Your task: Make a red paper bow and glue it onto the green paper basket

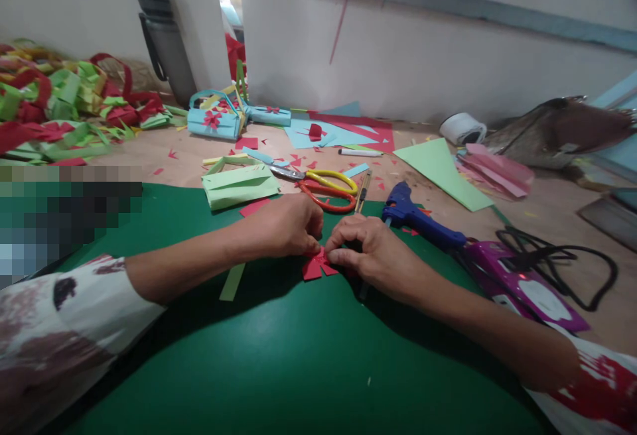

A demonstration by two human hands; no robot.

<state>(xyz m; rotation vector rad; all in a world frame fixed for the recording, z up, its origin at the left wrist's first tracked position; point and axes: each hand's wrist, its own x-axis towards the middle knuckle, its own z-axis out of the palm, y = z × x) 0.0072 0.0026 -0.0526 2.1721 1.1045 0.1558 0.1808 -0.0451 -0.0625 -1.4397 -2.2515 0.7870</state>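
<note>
Between my two hands, low over the green mat [279, 349], is a small red paper bow [318, 266] with cut tails spreading toward me. My left hand [291, 225] pinches its upper left side, fingers curled down. From the other side my right hand [371, 249] grips it between thumb and forefinger. A pale green paper strip [232, 282] lies under my left wrist. Just beyond my left hand sits a folded light green paper bag [241, 185]. Scissors [328, 186] with yellow and red handles and a box cutter [363, 191] lie beyond the hands.
A blue glue gun [423, 217] rests right of my hands, near a purple power strip [527, 286] with a black cable. Blue paper bags [213, 122] stand at the back. Colored paper strips [64, 100] pile up left, beside a dark bottle [166, 44]. Red scraps litter the brown surface.
</note>
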